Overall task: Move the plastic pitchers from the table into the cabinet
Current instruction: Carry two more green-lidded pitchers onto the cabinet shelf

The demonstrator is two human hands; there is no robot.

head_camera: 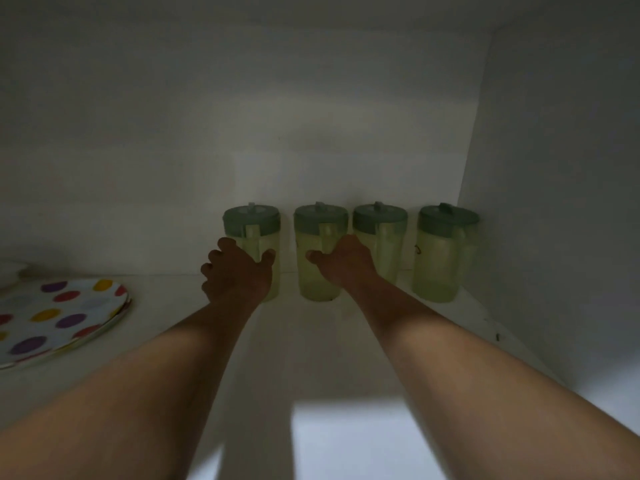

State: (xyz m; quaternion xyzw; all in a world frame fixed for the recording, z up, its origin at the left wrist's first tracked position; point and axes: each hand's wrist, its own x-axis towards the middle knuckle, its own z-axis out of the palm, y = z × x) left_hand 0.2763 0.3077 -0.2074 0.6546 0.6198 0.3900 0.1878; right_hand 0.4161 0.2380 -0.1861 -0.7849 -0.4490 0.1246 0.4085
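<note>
Several pale green plastic pitchers with darker green lids stand in a row against the back wall of the dim cabinet. My left hand (239,271) wraps the leftmost pitcher (251,220) at its handle, thumb on the right side. My right hand (343,261) grips the handle of the second pitcher (318,218). Both pitchers stand upright on the shelf (311,348). A third pitcher (379,216) sits just right of my right hand, and the rightmost pitcher (440,258) stands near the side wall.
A white plate with coloured dots (59,317) lies on the shelf at the left, with another pale dish edge (12,268) behind it. The cabinet's right wall (554,168) closes in beside the rightmost pitcher. Bare shelf lies between the plate and the pitchers.
</note>
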